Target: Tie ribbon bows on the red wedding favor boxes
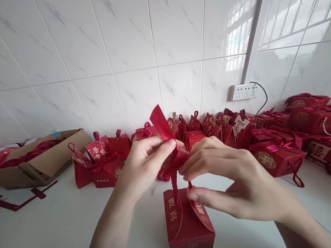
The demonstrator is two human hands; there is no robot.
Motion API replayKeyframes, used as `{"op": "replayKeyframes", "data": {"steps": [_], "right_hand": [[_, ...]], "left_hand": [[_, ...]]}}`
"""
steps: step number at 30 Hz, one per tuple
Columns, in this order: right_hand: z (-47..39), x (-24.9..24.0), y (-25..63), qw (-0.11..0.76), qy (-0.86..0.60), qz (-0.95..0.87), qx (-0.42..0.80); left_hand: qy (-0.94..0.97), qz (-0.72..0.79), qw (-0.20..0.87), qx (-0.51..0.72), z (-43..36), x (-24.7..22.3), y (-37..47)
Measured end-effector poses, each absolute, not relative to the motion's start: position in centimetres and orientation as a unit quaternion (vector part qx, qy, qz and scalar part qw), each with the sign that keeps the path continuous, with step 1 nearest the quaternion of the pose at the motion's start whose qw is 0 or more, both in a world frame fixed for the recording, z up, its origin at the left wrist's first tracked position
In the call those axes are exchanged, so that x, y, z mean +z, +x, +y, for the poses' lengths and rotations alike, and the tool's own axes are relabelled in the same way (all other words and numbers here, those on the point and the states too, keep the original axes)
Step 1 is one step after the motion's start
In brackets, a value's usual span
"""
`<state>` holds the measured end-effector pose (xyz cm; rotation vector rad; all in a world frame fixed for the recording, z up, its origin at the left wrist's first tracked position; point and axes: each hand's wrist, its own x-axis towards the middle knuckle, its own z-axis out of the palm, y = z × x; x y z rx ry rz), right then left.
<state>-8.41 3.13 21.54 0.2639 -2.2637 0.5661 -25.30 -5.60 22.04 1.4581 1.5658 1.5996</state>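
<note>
A small red gift box (191, 236) with gold characters stands on the white table, its curved top flaps folded together. A red ribbon (161, 121) runs up from the top of this box, with one end sticking up to the left. My left hand (145, 161) pinches the ribbon between thumb and fingers above the box. To the right, my right hand (232, 176) is beside the ribbon, thumb apart from the fingers. Its fingertips come close to the ribbon's loop and the strand below; whether they grip it I cannot make out.
A cardboard box (40, 163) of red ribbons sits at left, with dark red ribbon pieces (17, 200) before it. Finished-looking red boxes (108, 170) line the tiled wall; more red boxes (276, 156) are piled at right. A power strip (243, 92) is on the wall.
</note>
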Motion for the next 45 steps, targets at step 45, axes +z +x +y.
{"op": "replayKeyframes", "data": {"steps": [45], "right_hand": [[3.8,20.6,-10.2,0.207,-0.036,-0.674,0.708]], "left_hand": [[0.595,0.492,0.253,0.583,-6.3,22.3,-24.6]]}}
